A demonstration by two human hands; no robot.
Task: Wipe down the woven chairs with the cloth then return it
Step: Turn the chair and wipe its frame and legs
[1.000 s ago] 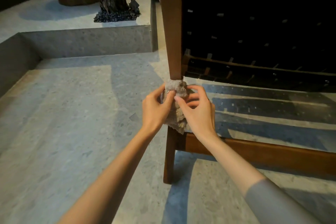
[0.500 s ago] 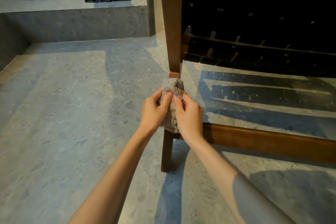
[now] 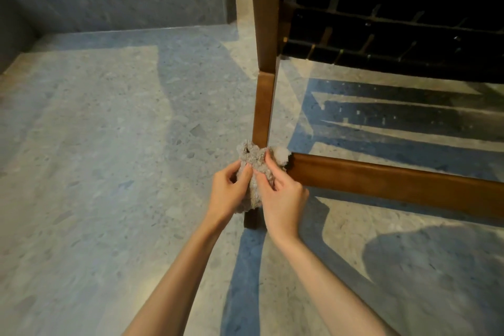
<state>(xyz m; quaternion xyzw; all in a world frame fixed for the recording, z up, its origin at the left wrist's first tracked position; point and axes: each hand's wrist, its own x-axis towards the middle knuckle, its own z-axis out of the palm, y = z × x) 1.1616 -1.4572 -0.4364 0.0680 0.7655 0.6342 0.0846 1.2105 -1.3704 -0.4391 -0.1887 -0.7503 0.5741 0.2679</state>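
A fluffy grey cloth [image 3: 252, 159] is wrapped round the lower part of the chair's wooden leg [image 3: 263, 106], just where the low side rail [image 3: 395, 185] joins it. My left hand [image 3: 227, 191] grips the cloth from the left. From the right, my right hand [image 3: 282, 194] pinches it with thumb and fingers. The chair's dark woven seat [image 3: 395, 43] hangs above at the upper right. The leg's foot shows below the cloth, between my wrists.
The chair stands on a pale terrazzo floor [image 3: 109, 158] with striped shadows under the seat. A raised stone step [image 3: 114, 3] runs across the back left, with dark gravel at the top edge.
Both hands slid the cloth down the chair leg, from just under the seat to the side rail joint. The view tilted down with them.
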